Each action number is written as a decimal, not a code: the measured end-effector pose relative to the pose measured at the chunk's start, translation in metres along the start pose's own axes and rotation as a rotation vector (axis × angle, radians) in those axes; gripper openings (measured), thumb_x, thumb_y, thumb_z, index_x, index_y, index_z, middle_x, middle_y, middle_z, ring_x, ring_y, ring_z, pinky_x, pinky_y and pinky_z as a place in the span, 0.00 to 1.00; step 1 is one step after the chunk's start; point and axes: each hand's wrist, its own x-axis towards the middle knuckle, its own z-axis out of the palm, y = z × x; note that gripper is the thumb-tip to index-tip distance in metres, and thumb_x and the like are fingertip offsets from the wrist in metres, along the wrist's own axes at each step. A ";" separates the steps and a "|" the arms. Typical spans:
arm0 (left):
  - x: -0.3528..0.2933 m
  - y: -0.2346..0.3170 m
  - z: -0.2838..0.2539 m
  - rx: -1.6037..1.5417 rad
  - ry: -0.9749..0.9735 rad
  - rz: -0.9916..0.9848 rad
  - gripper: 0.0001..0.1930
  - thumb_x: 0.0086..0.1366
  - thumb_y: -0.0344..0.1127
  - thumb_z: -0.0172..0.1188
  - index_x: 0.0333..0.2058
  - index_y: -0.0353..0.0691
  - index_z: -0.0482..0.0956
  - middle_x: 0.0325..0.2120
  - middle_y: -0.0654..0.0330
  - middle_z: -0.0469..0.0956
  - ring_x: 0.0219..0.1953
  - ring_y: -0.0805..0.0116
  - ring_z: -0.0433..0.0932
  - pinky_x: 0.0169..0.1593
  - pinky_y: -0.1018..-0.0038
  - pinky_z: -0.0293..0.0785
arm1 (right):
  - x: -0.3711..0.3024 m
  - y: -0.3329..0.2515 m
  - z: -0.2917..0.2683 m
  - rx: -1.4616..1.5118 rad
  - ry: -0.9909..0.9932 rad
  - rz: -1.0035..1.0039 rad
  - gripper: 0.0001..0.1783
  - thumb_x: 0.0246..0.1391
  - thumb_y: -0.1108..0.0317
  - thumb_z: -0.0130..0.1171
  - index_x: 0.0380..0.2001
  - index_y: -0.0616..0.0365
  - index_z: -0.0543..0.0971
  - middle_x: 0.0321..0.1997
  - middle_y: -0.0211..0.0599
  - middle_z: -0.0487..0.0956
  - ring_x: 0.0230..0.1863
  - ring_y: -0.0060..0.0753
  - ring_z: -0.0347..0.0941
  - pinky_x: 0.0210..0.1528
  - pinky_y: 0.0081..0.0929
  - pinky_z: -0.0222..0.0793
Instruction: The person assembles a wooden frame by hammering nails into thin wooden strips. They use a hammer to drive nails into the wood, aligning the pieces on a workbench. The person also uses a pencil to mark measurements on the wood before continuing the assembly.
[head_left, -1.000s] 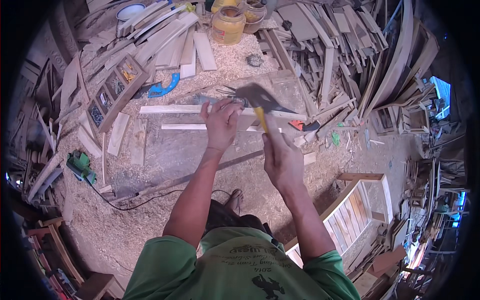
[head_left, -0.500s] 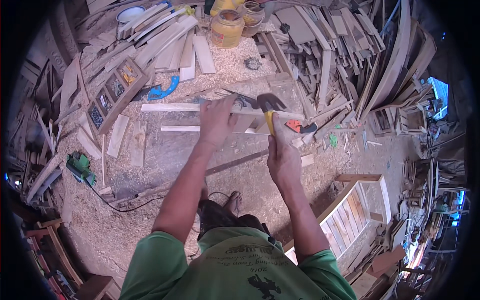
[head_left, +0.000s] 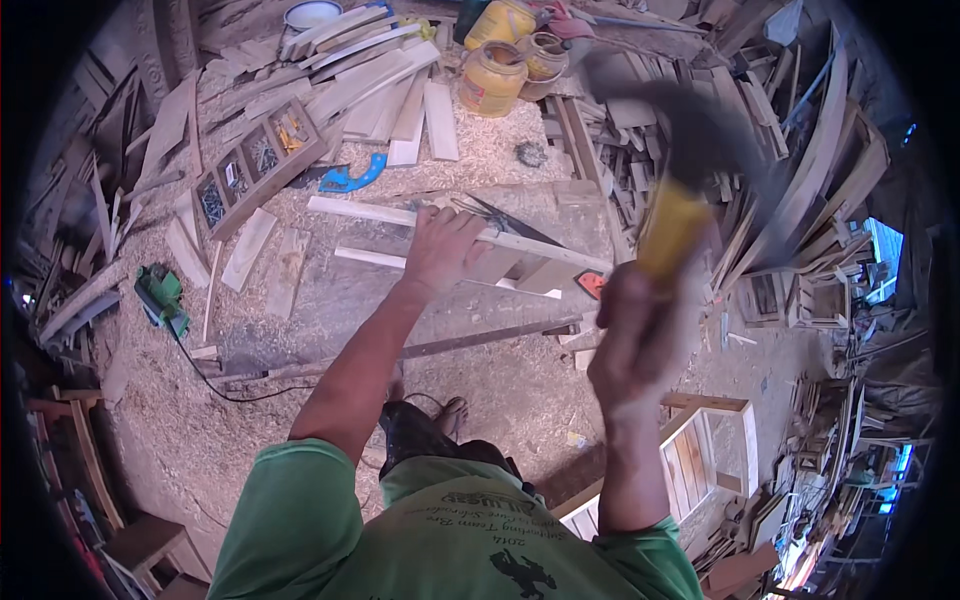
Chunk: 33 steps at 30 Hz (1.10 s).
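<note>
Hammer (head_left: 672, 228): lifted higher, clenched in right hand (head_left: 640, 345).
Left hand (head_left: 440, 248): curled over wooden strip (head_left: 362, 211).
Swing: misaim could bruise fingers (head_left: 466, 230).

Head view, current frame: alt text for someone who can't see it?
A right hand holds a motion-blurred, yellow-handled hammer up to the right of a pale wooden frame, which the left hand grips. Around them lie a compartmented box, a green tool, wood shavings and piled timber.
</note>
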 end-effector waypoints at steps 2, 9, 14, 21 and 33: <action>-0.003 0.002 0.000 0.001 -0.001 0.005 0.15 0.70 0.49 0.67 0.48 0.48 0.82 0.44 0.63 0.83 0.53 0.59 0.78 0.67 0.50 0.62 | 0.000 0.003 0.007 0.134 0.194 -0.071 0.39 0.75 0.77 0.54 0.83 0.70 0.56 0.41 0.43 0.82 0.26 0.27 0.74 0.28 0.28 0.73; 0.003 0.011 -0.001 0.023 -0.083 0.007 0.19 0.72 0.50 0.67 0.55 0.48 0.85 0.46 0.61 0.84 0.55 0.58 0.78 0.67 0.51 0.62 | -0.093 0.081 0.046 -0.272 -0.594 0.485 0.39 0.77 0.66 0.55 0.85 0.37 0.58 0.36 0.62 0.85 0.34 0.72 0.82 0.36 0.57 0.76; 0.001 -0.002 -0.006 0.039 -0.062 -0.025 0.19 0.71 0.48 0.67 0.56 0.49 0.85 0.48 0.61 0.85 0.55 0.58 0.78 0.68 0.51 0.62 | -0.015 0.020 0.028 -0.077 -0.274 0.278 0.39 0.75 0.75 0.56 0.85 0.54 0.58 0.33 0.53 0.83 0.27 0.36 0.75 0.34 0.38 0.76; 0.008 0.007 -0.003 0.003 -0.062 -0.006 0.19 0.69 0.49 0.68 0.53 0.48 0.84 0.48 0.59 0.84 0.56 0.57 0.78 0.69 0.50 0.62 | -0.091 0.070 0.027 -0.338 -0.402 0.240 0.35 0.74 0.71 0.58 0.81 0.50 0.64 0.32 0.57 0.83 0.29 0.65 0.80 0.35 0.53 0.76; 0.006 0.010 0.000 0.037 -0.053 0.005 0.21 0.69 0.48 0.67 0.56 0.48 0.84 0.50 0.62 0.84 0.56 0.59 0.77 0.70 0.50 0.61 | -0.069 0.092 0.012 0.781 0.394 0.251 0.19 0.71 0.76 0.61 0.62 0.63 0.78 0.31 0.45 0.81 0.29 0.33 0.79 0.33 0.37 0.78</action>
